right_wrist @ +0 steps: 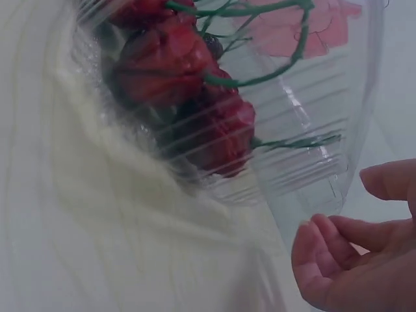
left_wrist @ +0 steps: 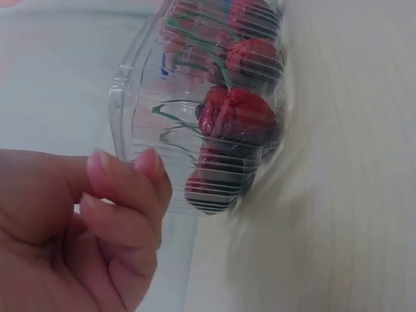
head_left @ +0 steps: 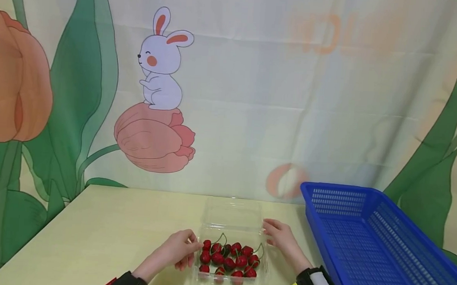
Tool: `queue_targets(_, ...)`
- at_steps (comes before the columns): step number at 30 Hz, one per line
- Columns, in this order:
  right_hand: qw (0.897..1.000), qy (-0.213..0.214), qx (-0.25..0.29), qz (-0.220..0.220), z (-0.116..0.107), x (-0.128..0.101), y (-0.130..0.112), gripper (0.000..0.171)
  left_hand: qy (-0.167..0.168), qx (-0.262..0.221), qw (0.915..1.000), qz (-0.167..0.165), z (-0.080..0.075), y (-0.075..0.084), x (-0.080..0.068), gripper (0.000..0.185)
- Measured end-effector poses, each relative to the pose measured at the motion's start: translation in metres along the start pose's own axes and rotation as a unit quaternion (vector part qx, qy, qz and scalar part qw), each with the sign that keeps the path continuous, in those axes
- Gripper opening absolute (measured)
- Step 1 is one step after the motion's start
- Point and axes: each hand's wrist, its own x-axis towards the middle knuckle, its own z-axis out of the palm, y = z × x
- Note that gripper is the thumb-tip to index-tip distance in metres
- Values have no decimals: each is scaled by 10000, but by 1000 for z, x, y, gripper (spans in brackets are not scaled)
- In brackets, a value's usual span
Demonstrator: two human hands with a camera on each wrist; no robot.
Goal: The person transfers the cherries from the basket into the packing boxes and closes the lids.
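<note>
Both hands are down low on the pale table (head_left: 104, 226), flanking a clear plastic clamshell box (head_left: 230, 263) full of red cherries (head_left: 228, 258). The box sits near the table's front edge, its see-through lid (head_left: 233, 214) thrown open and lying flat behind it.

Left hand (head_left: 178, 251) comes in from the lower left, wrist angled up toward the box, fingers loosely curled and bunched together, tips right at the box's left rim. In the left wrist view those fingers (left_wrist: 123, 195) are folded in toward the palm with the ribbed wall just beside them; whether they actually touch the plastic I cannot tell, and nothing sits between them.

Right hand (head_left: 281, 238) reaches in from the lower right, forearm slanting up to the back right corner where box meets lid. Its fingers (right_wrist: 325, 250) are gently bent and slightly parted, thumb held apart above them, hovering just beside the clear edge and gripping nothing.

Off to the right, a blue plastic basket (head_left: 382, 249) stands well apart from the box. Behind the table hangs a backdrop (head_left: 254, 96) with a cartoon rabbit on a tulip.
</note>
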Motion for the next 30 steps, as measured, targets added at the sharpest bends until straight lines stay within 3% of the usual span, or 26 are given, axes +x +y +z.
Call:
queue_targets(7, 9969, 638, 294, -361, -6, 20, 18, 42, 86, -135, 9999, 40, 1, -2, 1, 28)
queue_targets(12, 9932, 890, 678, -326, -6, 27, 22, 38, 109, -333, 9994, -60, 0, -5, 4, 27)
queue_targets(16, 9911, 869, 985, -201, -7, 27, 19, 42, 144, -419, 9990, -88, -1, -9, 6, 27)
queue_targets(23, 9913, 892, 958, 101, -10, 24, 11, 47, 142, -684, 9976, -22, -1, -9, 7, 35)
queue_targets(30, 9956, 342, 841, 209, -10, 18, 12, 41, 291, -736, 9968, 142, -1, -14, 9, 36)
